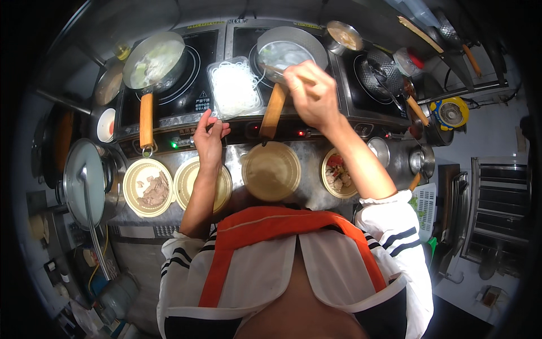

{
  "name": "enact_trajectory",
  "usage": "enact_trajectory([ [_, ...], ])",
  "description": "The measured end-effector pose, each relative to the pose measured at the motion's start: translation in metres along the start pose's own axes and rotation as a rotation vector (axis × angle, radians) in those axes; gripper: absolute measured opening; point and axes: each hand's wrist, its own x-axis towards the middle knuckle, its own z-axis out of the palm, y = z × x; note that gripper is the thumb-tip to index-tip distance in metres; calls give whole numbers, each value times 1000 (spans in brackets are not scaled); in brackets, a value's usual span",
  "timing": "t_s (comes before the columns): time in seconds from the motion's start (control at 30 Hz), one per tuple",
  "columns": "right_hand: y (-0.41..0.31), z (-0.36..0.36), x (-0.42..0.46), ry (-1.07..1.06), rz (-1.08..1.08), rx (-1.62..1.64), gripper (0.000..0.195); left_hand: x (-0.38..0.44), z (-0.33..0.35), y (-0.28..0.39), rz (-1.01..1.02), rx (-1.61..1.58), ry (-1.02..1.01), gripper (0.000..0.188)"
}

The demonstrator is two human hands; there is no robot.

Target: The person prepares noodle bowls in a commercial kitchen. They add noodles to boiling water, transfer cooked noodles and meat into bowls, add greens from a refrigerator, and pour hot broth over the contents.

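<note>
My right hand [312, 94] is closed on chopsticks [275, 68], whose tips reach into the pot [319, 46] of steaming liquid on the middle hob. A few white strands hang between that pot and a clear plastic container of white noodles [235, 90] to its left. My left hand [210, 132] is just below the container's near edge, fingers apart; whether a fingertip touches it I cannot tell. On the left hob stands a wooden-handled pot [154, 61] with pale broth and pieces of food.
Along the counter stand a bowl of sliced meat [153, 190], two bowls with no visible solid food, [271, 169] one of them in the middle, and a bowl of mixed food [337, 180]. A large stockpot with a ladle [87, 186] is at left. A hammered metal pan [384, 72] sits at right.
</note>
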Motion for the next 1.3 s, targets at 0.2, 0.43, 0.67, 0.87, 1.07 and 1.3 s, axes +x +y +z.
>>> enact_trajectory([
  [0.2, -6, -15, -1, 215, 173, 205, 16, -1, -4, 0, -4, 6, 1, 44],
  [0.43, -47, -35, 24, 390, 216, 566, 25, -3, -10, 1, -4, -6, 20, 43],
  [0.67, -47, -14, 6, 233, 352, 424, 22, -7, -20, 2, 14, -18, 23, 42],
  [0.87, -18, -35, 20, 94, 639, 460, 27, -8, -38, -2, 39, -22, 49, 43],
  [1.07, 86, -75, 26, 114, 934, 164, 24, -11, -31, -1, -5, -27, 29, 44],
  [1.3, 130, 6, -13, 408, 1010, 504, 23, -8, -27, 0, -15, 9, 8, 44],
])
